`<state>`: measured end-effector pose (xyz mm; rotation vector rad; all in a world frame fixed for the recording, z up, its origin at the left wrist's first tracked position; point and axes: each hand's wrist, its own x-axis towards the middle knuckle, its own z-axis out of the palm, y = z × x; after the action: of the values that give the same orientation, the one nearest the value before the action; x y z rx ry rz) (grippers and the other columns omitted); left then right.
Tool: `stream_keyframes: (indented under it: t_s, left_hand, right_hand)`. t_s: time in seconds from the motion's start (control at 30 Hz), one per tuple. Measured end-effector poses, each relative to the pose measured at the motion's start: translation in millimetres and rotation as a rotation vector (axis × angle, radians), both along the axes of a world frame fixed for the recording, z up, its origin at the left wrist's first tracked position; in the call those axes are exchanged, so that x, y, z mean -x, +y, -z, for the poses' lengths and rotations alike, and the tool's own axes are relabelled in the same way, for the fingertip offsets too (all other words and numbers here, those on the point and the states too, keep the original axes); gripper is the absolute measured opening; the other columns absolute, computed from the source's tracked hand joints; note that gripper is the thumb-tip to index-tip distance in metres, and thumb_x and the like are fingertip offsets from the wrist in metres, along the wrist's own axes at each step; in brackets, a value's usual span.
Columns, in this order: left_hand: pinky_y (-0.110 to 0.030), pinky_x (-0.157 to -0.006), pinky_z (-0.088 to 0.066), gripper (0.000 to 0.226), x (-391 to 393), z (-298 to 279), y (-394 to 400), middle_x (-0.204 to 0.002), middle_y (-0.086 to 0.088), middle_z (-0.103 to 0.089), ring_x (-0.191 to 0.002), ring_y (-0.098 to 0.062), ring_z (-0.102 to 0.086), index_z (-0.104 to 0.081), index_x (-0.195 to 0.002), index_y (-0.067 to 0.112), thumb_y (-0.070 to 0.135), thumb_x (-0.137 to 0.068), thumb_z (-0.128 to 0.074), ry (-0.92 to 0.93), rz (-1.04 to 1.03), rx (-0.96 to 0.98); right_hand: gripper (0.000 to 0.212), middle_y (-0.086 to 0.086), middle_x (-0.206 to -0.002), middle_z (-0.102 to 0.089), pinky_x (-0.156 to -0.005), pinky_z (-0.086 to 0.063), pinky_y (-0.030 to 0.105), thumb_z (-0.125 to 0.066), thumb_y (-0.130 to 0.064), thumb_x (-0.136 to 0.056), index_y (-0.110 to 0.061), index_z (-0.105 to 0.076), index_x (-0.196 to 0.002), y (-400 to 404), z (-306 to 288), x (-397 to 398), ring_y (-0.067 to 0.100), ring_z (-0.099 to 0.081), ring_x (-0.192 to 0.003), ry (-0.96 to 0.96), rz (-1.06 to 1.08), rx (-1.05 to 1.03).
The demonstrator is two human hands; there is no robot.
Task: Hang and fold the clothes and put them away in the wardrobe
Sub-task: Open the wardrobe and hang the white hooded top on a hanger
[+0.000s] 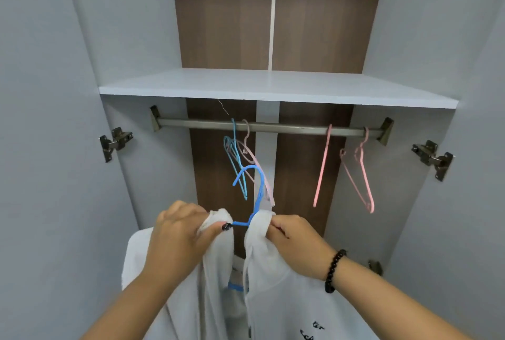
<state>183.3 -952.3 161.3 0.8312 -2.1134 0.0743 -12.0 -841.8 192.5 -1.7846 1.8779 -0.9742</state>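
Left hand (179, 233) fingers are curling round the bunched left shoulder of the white shirt (273, 285), thumb pressing near the blue hanger (252, 197); right hand (293, 238) is pinching the other shoulder the same way, a black bead bracelet (334, 271) sitting on that wrist. The shirt is already riding on the hanger, held near and below the rail (273, 127), hook pointing up but not yet over it. Farther off, on the rail, a light blue and a pink hanger (250, 154) are hanging bare at centre-left, two more pink hangers (355, 167) at right. The shelf (273, 88) above is showing no folded clothes. Judging: one garment nearly hung; hooking and any folding are remaining.
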Motion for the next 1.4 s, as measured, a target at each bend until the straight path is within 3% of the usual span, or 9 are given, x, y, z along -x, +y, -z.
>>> stream_keyframes:
  t_s: [0.1,0.23,0.37,0.43,0.7,0.87,1.17,1.3,1.4]
  left_hand:
    - [-0.029,-0.055,-0.04,0.045,12,8,-8,-0.066,0.008,-0.054,-0.064,-0.017,-0.05,-0.059,-0.059,0.017,0.054,-0.085,-0.051,-0.001,-0.032,0.014]
    - [-0.007,-0.058,-0.038,0.033,13,18,-35,-0.063,0.014,-0.05,-0.063,-0.005,-0.053,-0.055,-0.059,0.025,0.04,-0.085,-0.068,0.293,0.09,-0.373]
    - [-0.021,-0.057,-0.046,0.028,9,23,-79,-0.066,0.001,-0.056,-0.064,-0.011,-0.052,-0.06,-0.062,0.017,0.017,-0.088,-0.067,0.364,0.148,-0.6]
    - [-0.015,-0.057,-0.041,0.033,6,20,-102,-0.066,0.005,-0.054,-0.064,-0.007,-0.05,-0.058,-0.06,0.025,0.011,-0.09,-0.062,0.42,0.174,-0.679]
    - [-0.019,-0.074,-0.053,0.021,15,22,-188,-0.091,0.01,-0.073,-0.082,-0.004,-0.066,-0.071,-0.101,0.026,0.014,-0.085,-0.071,0.643,0.252,-1.003]
    - [-0.038,-0.076,-0.056,0.025,29,46,-226,-0.083,-0.004,-0.076,-0.077,-0.017,-0.069,-0.078,-0.079,0.023,-0.001,-0.074,-0.075,0.683,0.218,-1.133]
    - [-0.012,-0.055,-0.045,0.005,44,79,-250,-0.067,0.002,-0.068,-0.058,-0.003,-0.059,-0.074,-0.077,0.009,0.011,-0.081,-0.075,0.763,0.127,-1.165]
    - [-0.017,-0.056,-0.041,0.027,52,89,-255,-0.067,-0.009,-0.058,-0.062,-0.012,-0.051,-0.064,-0.08,-0.009,0.016,-0.084,-0.073,0.752,0.12,-1.13]
    - [-0.012,-0.05,-0.032,0.033,58,94,-252,-0.055,0.003,-0.044,-0.052,-0.004,-0.039,-0.052,-0.066,-0.005,0.015,-0.087,-0.069,0.706,0.087,-1.129]
  right_hand:
    - [0.033,-0.009,-0.065,-0.05,-0.056,-0.037,0.013,-0.042,-0.024,-0.1,-0.018,-0.051,-0.068,-30,14,-16,0.005,-0.046,-0.06,0.025,0.006,0.01]
    - [0.044,-0.006,-0.055,-0.041,-0.046,-0.032,0.014,-0.041,-0.018,-0.098,-0.016,-0.037,-0.055,-85,15,-23,0.006,-0.037,-0.05,-0.027,0.122,-0.002]
    - [0.046,-0.002,-0.055,-0.038,-0.045,-0.027,0.016,-0.04,-0.015,-0.098,-0.014,-0.032,-0.053,-143,7,-27,0.008,-0.034,-0.051,-0.047,0.161,-0.055]
    - [0.045,-0.001,-0.056,-0.039,-0.043,-0.027,0.015,-0.04,-0.016,-0.098,-0.014,-0.034,-0.053,-173,1,-27,0.008,-0.035,-0.051,-0.033,0.189,-0.08]
    - [0.037,0.003,-0.058,-0.041,-0.047,-0.03,0.021,-0.041,-0.016,-0.096,-0.008,-0.042,-0.06,-282,-21,-13,0.013,-0.038,-0.052,-0.051,0.333,-0.124]
    - [0.029,0.006,-0.064,-0.049,-0.056,-0.039,0.028,-0.044,-0.018,-0.095,-0.007,-0.049,-0.069,-330,-20,16,0.02,-0.047,-0.06,-0.091,0.457,-0.14]
    - [0.027,0.007,-0.064,-0.048,-0.045,-0.03,0.025,-0.041,-0.017,-0.095,-0.003,-0.049,-0.074,-367,-18,50,0.017,-0.044,-0.054,0.157,0.468,-0.197]
    - [0.025,0.013,-0.077,-0.052,-0.058,-0.035,0.026,-0.042,-0.015,-0.094,-0.001,-0.049,-0.075,-371,10,54,0.025,-0.048,-0.071,0.22,0.413,-0.231]
    - [0.034,0.012,-0.074,-0.05,-0.064,-0.033,0.026,-0.043,-0.015,-0.095,-0.008,-0.043,-0.061,-371,21,57,0.024,-0.047,-0.073,0.193,0.406,-0.172]
